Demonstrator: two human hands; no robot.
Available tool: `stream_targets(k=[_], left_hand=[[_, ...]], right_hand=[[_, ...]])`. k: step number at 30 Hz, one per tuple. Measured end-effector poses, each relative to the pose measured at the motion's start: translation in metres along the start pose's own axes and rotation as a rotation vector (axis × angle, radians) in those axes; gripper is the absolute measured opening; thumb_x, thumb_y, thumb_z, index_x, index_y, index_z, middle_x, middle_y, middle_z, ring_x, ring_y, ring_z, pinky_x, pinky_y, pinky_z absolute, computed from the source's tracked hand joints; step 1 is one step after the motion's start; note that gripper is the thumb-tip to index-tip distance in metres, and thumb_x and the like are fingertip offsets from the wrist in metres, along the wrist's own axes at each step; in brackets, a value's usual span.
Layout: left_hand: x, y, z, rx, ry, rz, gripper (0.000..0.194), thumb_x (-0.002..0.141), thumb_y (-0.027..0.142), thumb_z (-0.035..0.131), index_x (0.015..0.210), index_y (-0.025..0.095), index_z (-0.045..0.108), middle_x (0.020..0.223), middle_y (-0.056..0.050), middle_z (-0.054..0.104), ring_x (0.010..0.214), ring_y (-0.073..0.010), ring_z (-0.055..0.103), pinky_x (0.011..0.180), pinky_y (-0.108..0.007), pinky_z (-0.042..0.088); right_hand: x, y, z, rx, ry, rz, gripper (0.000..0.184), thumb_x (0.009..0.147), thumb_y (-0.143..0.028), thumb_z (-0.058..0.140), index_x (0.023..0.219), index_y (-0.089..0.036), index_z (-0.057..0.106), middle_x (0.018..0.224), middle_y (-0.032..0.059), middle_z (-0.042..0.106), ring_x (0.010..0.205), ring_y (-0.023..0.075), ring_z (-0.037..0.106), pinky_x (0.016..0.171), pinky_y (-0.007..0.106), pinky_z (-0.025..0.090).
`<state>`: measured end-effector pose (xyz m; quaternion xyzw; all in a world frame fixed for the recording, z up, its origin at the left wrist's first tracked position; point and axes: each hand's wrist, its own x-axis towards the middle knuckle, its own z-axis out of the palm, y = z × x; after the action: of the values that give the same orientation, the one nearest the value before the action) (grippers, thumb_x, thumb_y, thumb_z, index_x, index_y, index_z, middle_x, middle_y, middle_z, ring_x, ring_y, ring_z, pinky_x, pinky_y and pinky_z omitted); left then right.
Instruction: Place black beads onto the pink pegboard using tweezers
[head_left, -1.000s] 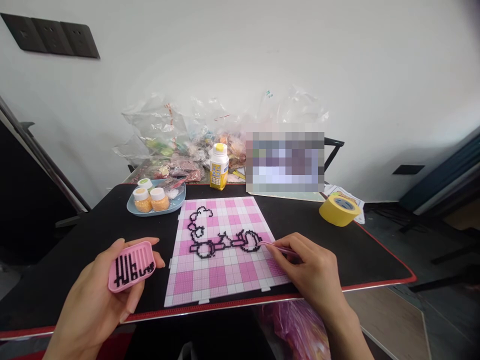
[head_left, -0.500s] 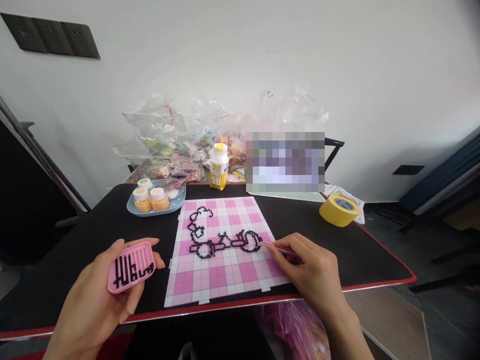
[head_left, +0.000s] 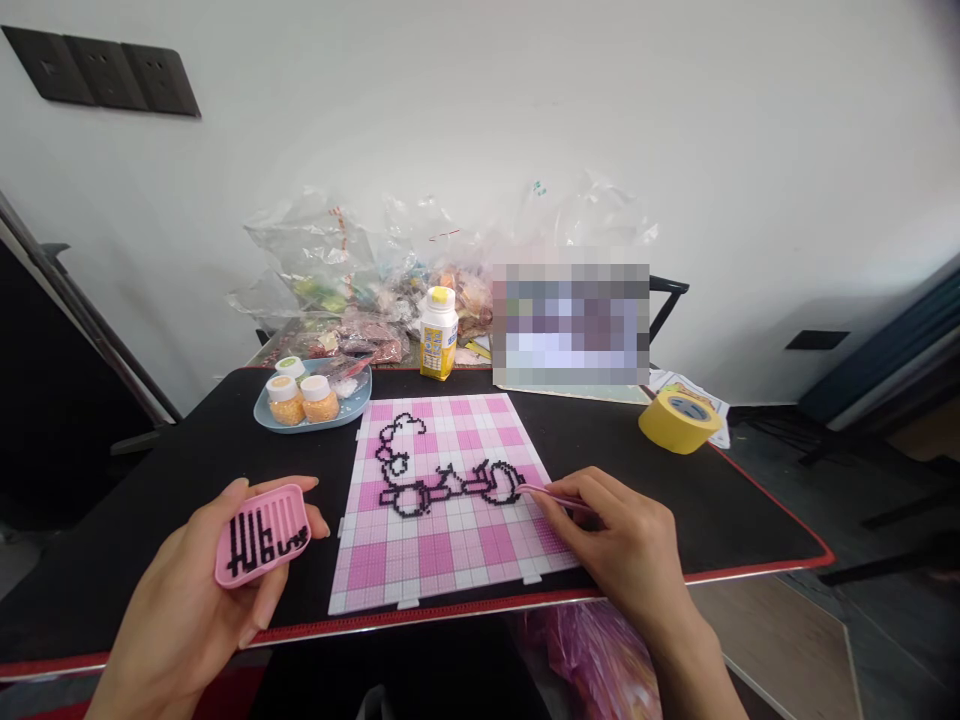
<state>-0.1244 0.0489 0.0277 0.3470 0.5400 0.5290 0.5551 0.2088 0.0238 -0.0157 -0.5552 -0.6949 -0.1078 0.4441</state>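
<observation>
A pink-checked pegboard lies on the black desk mat, with an outline of black beads laid on its upper half. My right hand pinches thin pink tweezers; their tip touches the right end of the bead outline. My left hand holds a small pink ridged tray with rows of black beads in it, above the mat's left front part.
A blue dish with small orange-bead jars stands behind the pegboard. A yellow-capped bottle, clear bags of beads and a yellow tape roll are further back. The mat's red front edge runs below my hands.
</observation>
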Motion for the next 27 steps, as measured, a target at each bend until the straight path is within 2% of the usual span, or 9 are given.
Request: stream_targets(k=[11,17,20,22,23,25,27], left_hand=[[0.003,-0.001,-0.002,0.000,-0.005,-0.005,0.043,0.077,0.049,0.075,0.103,0.015,0.076,0.068,-0.009,0.080,0.024,-0.0118,0.049,0.020,-0.020,0.036],[-0.002,-0.003,-0.001,-0.017,-0.032,-0.036,0.051,0.074,0.052,0.079,0.106,0.012,0.075,0.073,-0.012,0.082,0.022,-0.0109,0.047,0.022,-0.023,0.040],[-0.015,-0.005,0.011,-0.054,-0.056,-0.081,0.052,0.071,0.054,0.082,0.102,0.013,0.076,0.069,-0.011,0.080,0.024,-0.0129,0.050,0.023,-0.022,0.040],[-0.026,-0.007,0.024,-0.084,-0.078,-0.081,0.052,0.074,0.058,0.079,0.099,0.012,0.076,0.066,-0.010,0.079,0.020,-0.0082,0.045,0.022,-0.018,0.034],[-0.031,-0.008,0.030,-0.084,-0.089,-0.085,0.052,0.075,0.058,0.078,0.100,0.012,0.076,0.068,-0.011,0.079,0.021,-0.0076,0.046,0.024,-0.017,0.034],[-0.040,-0.010,0.043,-0.081,-0.158,-0.127,0.057,0.070,0.064,0.079,0.096,0.013,0.077,0.065,-0.011,0.078,0.019,-0.0080,0.044,0.022,-0.018,0.032],[-0.047,-0.014,0.054,-0.069,-0.201,-0.133,0.057,0.073,0.066,0.076,0.097,0.014,0.077,0.068,-0.014,0.078,0.022,-0.0080,0.045,0.024,-0.017,0.031]], right_hand=[[0.000,-0.002,-0.001,0.020,0.014,0.002,0.027,0.098,-0.036,0.065,0.079,-0.019,0.072,0.071,0.0016,0.070,0.057,0.0106,0.060,0.052,0.022,0.041],[0.005,-0.007,-0.004,0.076,0.118,-0.042,0.020,0.096,-0.030,0.069,0.080,-0.018,0.071,0.072,0.0011,0.071,0.053,0.0085,0.057,0.048,0.021,0.041],[0.008,-0.016,-0.008,0.119,0.181,-0.084,0.016,0.094,-0.024,0.070,0.080,-0.019,0.070,0.070,0.0014,0.070,0.051,0.0085,0.057,0.043,0.020,0.041],[0.009,-0.026,-0.011,0.145,0.200,-0.112,0.013,0.093,-0.021,0.070,0.081,-0.019,0.070,0.069,0.0011,0.070,0.051,0.0092,0.059,0.042,0.020,0.043],[0.009,-0.032,-0.013,0.157,0.204,-0.127,0.011,0.093,-0.020,0.070,0.081,-0.019,0.070,0.069,0.0011,0.070,0.052,0.0097,0.060,0.042,0.020,0.045],[0.008,-0.044,-0.016,0.175,0.192,-0.161,0.009,0.092,-0.017,0.071,0.083,-0.019,0.070,0.069,0.0012,0.070,0.052,0.0102,0.061,0.043,0.020,0.047],[0.005,-0.056,-0.016,0.195,0.192,-0.192,0.008,0.092,-0.017,0.070,0.085,-0.019,0.069,0.069,0.0011,0.070,0.052,0.0112,0.064,0.044,0.021,0.050]])
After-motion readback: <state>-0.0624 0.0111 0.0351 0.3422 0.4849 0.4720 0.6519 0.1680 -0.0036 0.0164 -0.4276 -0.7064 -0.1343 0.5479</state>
